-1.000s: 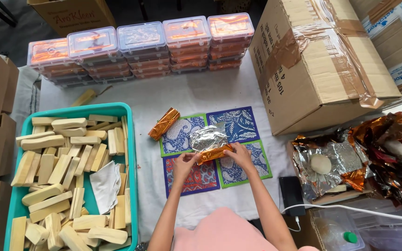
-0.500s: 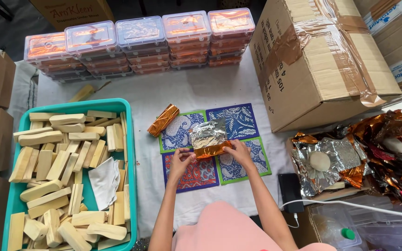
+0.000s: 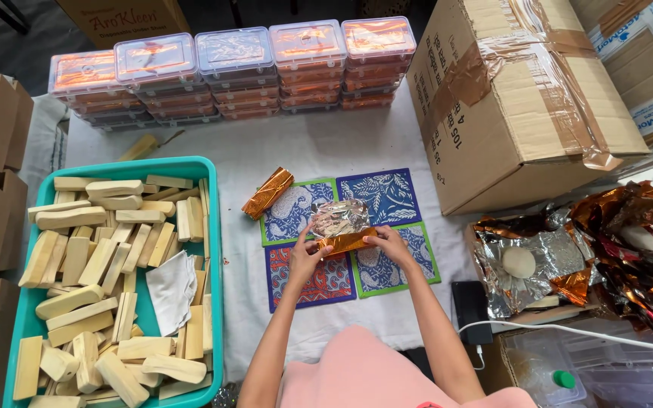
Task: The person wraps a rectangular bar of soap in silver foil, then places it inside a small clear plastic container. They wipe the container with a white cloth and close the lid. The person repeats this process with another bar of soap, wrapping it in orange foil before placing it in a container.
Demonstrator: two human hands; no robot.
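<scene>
Foil, orange outside and silver inside, half-wrapped sheet (image 3: 341, 227): your left hand (image 3: 305, 255) and right hand (image 3: 389, 243) pinch its near fold (wrapped orange bar (image 3: 267, 193) beyond left); press that fold flat.

Both hands are meeting over 4 patterned tiles (image 3: 387, 195) lying on the white-covered counter (image 3: 319, 151). The left hand (image 3: 305, 255) and the right hand (image 3: 391, 243) are pinching the ends of a foil sheet (image 3: 341, 225), silver on top and orange along its folded edge. A wrapped orange bar (image 3: 267, 193) is lying just beside the tiles. A teal tray (image 3: 213, 249) is holding pale wooden blocks (image 3: 100, 257) and a white cloth (image 3: 169, 291). Stacked clear boxes (image 3: 236, 72) are lining the far edge beside a taped carton (image 3: 523, 98).
</scene>
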